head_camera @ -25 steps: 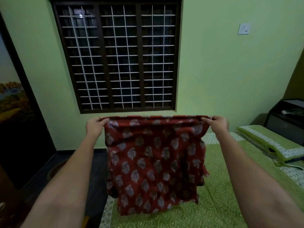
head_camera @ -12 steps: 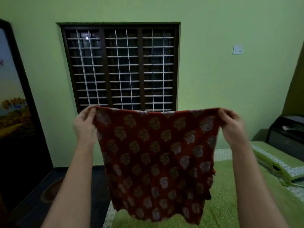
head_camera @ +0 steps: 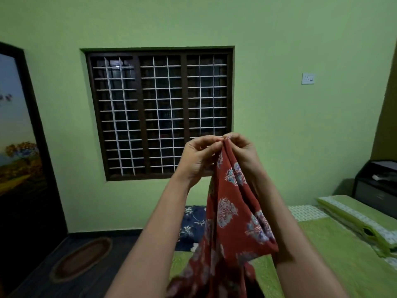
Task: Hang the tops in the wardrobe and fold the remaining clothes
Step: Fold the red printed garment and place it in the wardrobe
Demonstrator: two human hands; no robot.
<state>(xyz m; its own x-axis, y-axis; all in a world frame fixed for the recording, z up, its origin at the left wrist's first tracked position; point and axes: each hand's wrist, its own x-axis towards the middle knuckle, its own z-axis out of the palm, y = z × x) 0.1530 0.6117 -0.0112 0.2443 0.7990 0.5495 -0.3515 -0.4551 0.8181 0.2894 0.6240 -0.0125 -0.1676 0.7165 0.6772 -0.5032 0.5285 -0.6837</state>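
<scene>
Head view catches both hands raised together in front of the window, their fingertips meeting at one point. Left hand and right hand each have their fingers curled in, pinching the top edge of a red top between them. That cloth looks thin and soft; it hangs from the pinch in two long folds that widen downward like a narrow tent, and its lower part bunches loosely over the near edge of the bed. Pale, leaf-shaped block prints dot the rust-red fabric. Green quilted bedding with a fine stitched pattern covers the bed, and a dark blue cloth with white flowers lies at its far end, just behind the hanging top. A green pillow with a white patterned border sits on the right. Beyond, the window has a dark wooden frame and a white metal grille, set in a smooth green wall. An oval brown mat lies on the dark floor.
</scene>
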